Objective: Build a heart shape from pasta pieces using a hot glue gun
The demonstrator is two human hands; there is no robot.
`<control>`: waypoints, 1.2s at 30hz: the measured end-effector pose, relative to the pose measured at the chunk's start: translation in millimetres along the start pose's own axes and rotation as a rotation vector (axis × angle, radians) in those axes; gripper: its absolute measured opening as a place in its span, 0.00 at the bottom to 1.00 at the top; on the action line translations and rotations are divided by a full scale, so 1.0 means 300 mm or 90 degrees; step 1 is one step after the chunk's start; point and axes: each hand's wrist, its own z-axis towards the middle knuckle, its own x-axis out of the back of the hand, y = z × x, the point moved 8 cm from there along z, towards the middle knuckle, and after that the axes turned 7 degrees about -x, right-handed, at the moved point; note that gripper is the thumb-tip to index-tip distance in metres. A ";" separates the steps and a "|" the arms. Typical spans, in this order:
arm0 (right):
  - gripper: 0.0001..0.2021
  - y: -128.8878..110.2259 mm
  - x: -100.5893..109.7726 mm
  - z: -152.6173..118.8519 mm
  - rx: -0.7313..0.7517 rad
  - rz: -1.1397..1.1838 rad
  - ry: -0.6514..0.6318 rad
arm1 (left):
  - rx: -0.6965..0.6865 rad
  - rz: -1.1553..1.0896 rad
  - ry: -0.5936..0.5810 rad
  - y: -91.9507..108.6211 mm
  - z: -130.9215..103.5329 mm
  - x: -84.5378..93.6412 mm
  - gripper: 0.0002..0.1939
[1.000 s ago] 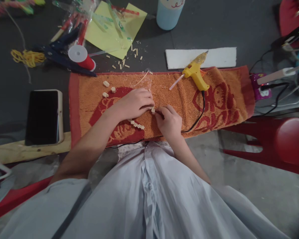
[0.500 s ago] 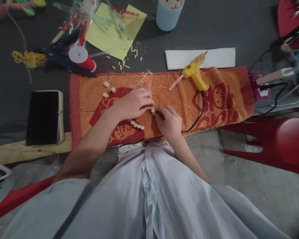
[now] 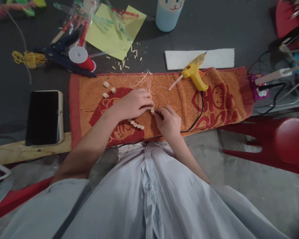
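Note:
Between my fingertips is a small pale cluster of short stick pieces (image 3: 152, 109), held just above an orange and red towel (image 3: 164, 99). My left hand (image 3: 137, 103) reaches over from the left, its fingers closed on the cluster's upper side. From the right, my right hand (image 3: 168, 122) pinches the same cluster between thumb and forefinger. A joined row of similar clusters (image 3: 137, 124) lies on the towel below my left hand, partly hidden by it. Three loose clusters (image 3: 106, 84) rest on the towel at the upper left.
A yellow glue gun (image 3: 195, 73) lies across a white strip (image 3: 219, 58), its cord trailing over the towel. Cut stick bits (image 3: 124, 63), a red thread spool (image 3: 82, 59), dark blue pliers-like cutters (image 3: 57, 54) and a phone (image 3: 43, 118) are on the table. A bottle (image 3: 168, 16) stands behind.

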 end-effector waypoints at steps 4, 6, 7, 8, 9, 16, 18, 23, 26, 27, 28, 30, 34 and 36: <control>0.09 0.004 -0.004 0.001 -0.005 0.001 -0.013 | 0.001 -0.005 0.004 0.000 0.000 0.003 0.10; 0.09 0.005 -0.007 0.002 -0.009 0.007 -0.021 | -0.001 -0.007 0.003 0.000 -0.001 0.002 0.10; 0.09 0.006 -0.007 0.003 -0.010 0.008 -0.023 | -0.003 -0.007 0.003 0.000 -0.001 0.002 0.10; 0.09 0.006 -0.008 0.003 -0.011 0.010 -0.025 | -0.005 -0.006 0.004 0.000 -0.001 0.001 0.10; 0.09 0.006 -0.007 0.004 -0.012 0.010 -0.025 | -0.006 -0.004 0.005 0.000 -0.001 0.002 0.10; 0.08 0.005 -0.003 0.007 -0.007 0.010 -0.021 | -0.020 0.010 0.000 0.007 0.000 0.002 0.11; 0.08 0.005 -0.002 0.006 -0.003 0.012 -0.020 | -0.015 0.015 -0.002 0.007 0.001 0.002 0.11; 0.07 0.015 0.004 0.004 -0.006 0.058 -0.028 | -0.005 0.028 0.002 0.016 -0.002 0.013 0.12; 0.08 0.025 0.015 0.009 -0.007 0.105 -0.048 | 0.006 0.037 0.043 0.030 -0.016 0.057 0.14; 0.09 0.030 0.019 0.012 -0.005 0.121 -0.060 | 0.019 0.044 0.061 0.033 -0.028 0.079 0.15; 0.11 0.034 0.024 0.016 -0.002 0.137 -0.074 | 0.040 0.054 0.081 0.035 -0.044 0.103 0.17; 0.14 0.040 0.032 0.024 0.013 0.168 -0.111 | 0.098 0.074 0.112 0.031 -0.090 0.147 0.19; 0.19 0.027 0.041 0.039 0.078 0.206 -0.221 | 0.227 0.092 0.200 0.018 -0.231 0.201 0.19; 0.18 0.010 0.050 0.046 0.114 0.195 -0.256 | 0.276 0.103 0.221 0.020 -0.298 0.192 0.20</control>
